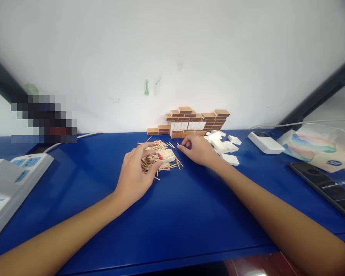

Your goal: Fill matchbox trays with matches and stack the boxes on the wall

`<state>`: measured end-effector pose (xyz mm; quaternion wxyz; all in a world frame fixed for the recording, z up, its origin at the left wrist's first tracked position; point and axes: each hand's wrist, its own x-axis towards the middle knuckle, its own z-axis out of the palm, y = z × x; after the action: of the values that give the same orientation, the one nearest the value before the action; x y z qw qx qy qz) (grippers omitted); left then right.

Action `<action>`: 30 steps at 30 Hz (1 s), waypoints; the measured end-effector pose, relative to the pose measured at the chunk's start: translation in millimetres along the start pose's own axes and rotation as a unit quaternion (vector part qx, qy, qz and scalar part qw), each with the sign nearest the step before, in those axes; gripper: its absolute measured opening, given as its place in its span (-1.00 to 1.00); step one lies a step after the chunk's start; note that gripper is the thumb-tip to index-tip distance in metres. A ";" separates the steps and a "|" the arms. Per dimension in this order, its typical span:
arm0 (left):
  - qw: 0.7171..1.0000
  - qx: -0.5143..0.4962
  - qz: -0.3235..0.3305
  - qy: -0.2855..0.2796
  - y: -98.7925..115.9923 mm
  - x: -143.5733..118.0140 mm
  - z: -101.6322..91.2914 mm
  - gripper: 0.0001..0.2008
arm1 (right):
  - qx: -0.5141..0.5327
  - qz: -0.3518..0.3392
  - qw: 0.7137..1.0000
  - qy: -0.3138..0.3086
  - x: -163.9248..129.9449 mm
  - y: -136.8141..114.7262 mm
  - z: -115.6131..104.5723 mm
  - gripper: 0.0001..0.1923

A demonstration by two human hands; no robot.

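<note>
A heap of loose red-tipped matches [152, 163] lies on the blue table [172, 214]. My left hand [136, 172] rests over the heap and holds a small white matchbox tray [166, 155] filled with matches between thumb and fingers. Just right of the heap, my right hand [197, 149] pinches a single match [178, 145] with its fingertips close to the table. Empty white trays [225, 147] lie scattered behind my right hand.
Brown matchbox sleeves [195, 120] are stacked against the white wall. A white power strip [11, 180] sits at the left, a white device [266, 142], a tissue pack [313, 149] and a black phone [324, 186] at the right.
</note>
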<state>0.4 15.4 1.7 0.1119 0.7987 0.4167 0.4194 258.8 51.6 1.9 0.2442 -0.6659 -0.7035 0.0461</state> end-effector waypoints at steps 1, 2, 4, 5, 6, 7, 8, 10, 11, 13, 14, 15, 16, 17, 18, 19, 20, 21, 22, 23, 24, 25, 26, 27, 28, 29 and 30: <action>1.000 -0.001 0.001 -0.001 -0.2 0.0 0.0 -0.54 | -0.002 0.006 1.000 -0.015 1.5 -0.8 1.8 -0.79; 1.000 -0.001 0.002 -0.002 -0.4 0.0 0.0 -0.54 | -0.008 0.010 1.000 -0.028 2.6 -1.6 3.1 -0.81; 1.000 -0.003 0.002 -0.005 -0.3 0.1 -0.2 -0.54 | -0.023 0.014 0.999 -0.041 4.0 -2.5 4.4 -0.81; 1.000 -0.004 0.001 -0.006 -0.1 0.2 -0.4 -0.54 | -0.027 0.016 0.999 -0.040 4.2 -2.5 4.4 -0.80; 1.000 -0.005 0.000 -0.006 0.1 0.2 -0.5 -0.54 | -0.028 0.016 0.999 -0.036 4.2 -2.3 4.2 -0.80; 1.000 -0.005 -0.002 -0.005 0.3 0.2 -0.5 -0.54 | -0.028 0.012 0.999 -0.029 4.1 -1.9 3.7 -0.81; 1.000 -0.005 -0.002 -0.004 0.4 0.2 -0.5 -0.55 | -0.025 0.008 0.999 -0.021 4.0 -1.6 3.1 -0.82; 1.000 -0.006 0.000 -0.003 0.1 -0.1 -0.5 -0.56 | -0.001 0.003 1.000 -0.005 4.0 -1.5 2.2 -0.81; 1.000 -0.006 0.000 -0.003 -0.4 -0.2 -0.3 -0.56 | 0.018 0.005 1.000 0.001 4.2 -2.0 2.2 -0.79; 1.000 -0.008 -0.002 -0.004 -1.6 -0.5 0.1 -0.55 | 0.054 0.019 0.998 0.008 5.3 -3.9 3.7 -0.75; 1.000 -0.011 -0.004 -0.006 -2.3 -0.6 0.5 -0.54 | 0.060 0.025 0.998 0.009 6.1 -5.1 5.2 -0.74; 1.000 -0.013 -0.004 -0.009 -2.8 -0.6 0.8 -0.53 | 0.056 0.027 0.998 0.011 7.0 -6.2 6.9 -0.75; 1.000 -0.014 -0.004 -0.011 -3.0 -0.6 1.1 -0.53 | 0.043 0.026 0.999 0.014 7.9 -7.0 8.7 -0.76; 1.000 -0.014 -0.003 -0.012 -3.1 -0.6 1.3 -0.53 | 0.031 0.019 0.999 0.018 8.8 -7.5 9.9 -0.79; 1.000 -0.014 -0.002 -0.012 -2.9 -0.6 1.4 -0.53 | 0.025 0.009 0.999 0.018 9.3 -7.8 10.2 -0.81; 1.000 -0.012 -0.002 -0.010 -2.4 -0.5 1.4 -0.54 | 0.031 -0.001 0.999 0.014 9.2 -8.0 9.3 -0.82; 1.000 -0.011 -0.002 -0.008 -1.8 -0.4 1.1 -0.54 | 0.048 -0.008 0.999 0.004 8.4 -8.6 6.8 -0.82; 1.000 -0.011 -0.003 -0.005 -1.2 -0.3 0.8 -0.54 | 0.075 -0.013 0.997 -0.010 6.6 -9.8 2.9 -0.80; 1.000 -0.012 -0.004 -0.004 -0.7 -0.3 0.5 -0.54 | 0.107 -0.015 0.994 -0.026 3.9 -12.0 -2.4 -0.77; 1.000 -0.014 -0.003 -0.003 -0.3 -0.3 0.2 -0.54 | 0.134 -0.017 0.990 -0.037 0.2 -15.2 -8.5 -0.73; 1.000 -0.014 -0.002 -0.002 -0.1 -0.3 0.0 -0.55 | 0.148 -0.026 0.988 -0.030 -4.3 -19.2 -15.0 -0.71; 1.000 -0.014 -0.001 -0.001 -0.2 -0.3 -0.1 -0.56 | 0.148 -0.051 0.988 -0.013 -9.2 -23.8 -21.3 -0.71; 1.000 -0.015 0.001 -0.001 -0.5 -0.4 -0.1 -0.56 | 0.142 -0.086 0.986 0.003 -14.1 -28.4 -26.9 -0.74; 1.000 -0.015 0.001 -0.003 -1.0 -0.4 0.0 -0.56 | 0.133 -0.122 0.983 0.010 -18.8 -32.7 -31.6 -0.78; 1.000 -0.017 0.001 -0.006 -1.6 -0.5 0.2 -0.55 | 0.118 -0.160 0.980 0.007 -22.8 -36.2 -35.0 -0.82; 1.000 -0.019 0.000 -0.008 -2.1 -0.5 0.5 -0.54 | 0.103 -0.192 0.976 -0.001 -26.0 -38.6 -37.2 -0.84; 1.000 -0.022 -0.002 -0.012 -2.5 -0.5 0.7 -0.54 | 0.087 -0.216 0.972 -0.011 -28.4 -40.0 -38.0 -0.85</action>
<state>-0.6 16.8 -0.3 0.1350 0.8000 0.4080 0.4187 237.5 10.1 42.8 0.2976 -0.4734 -0.8268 0.0610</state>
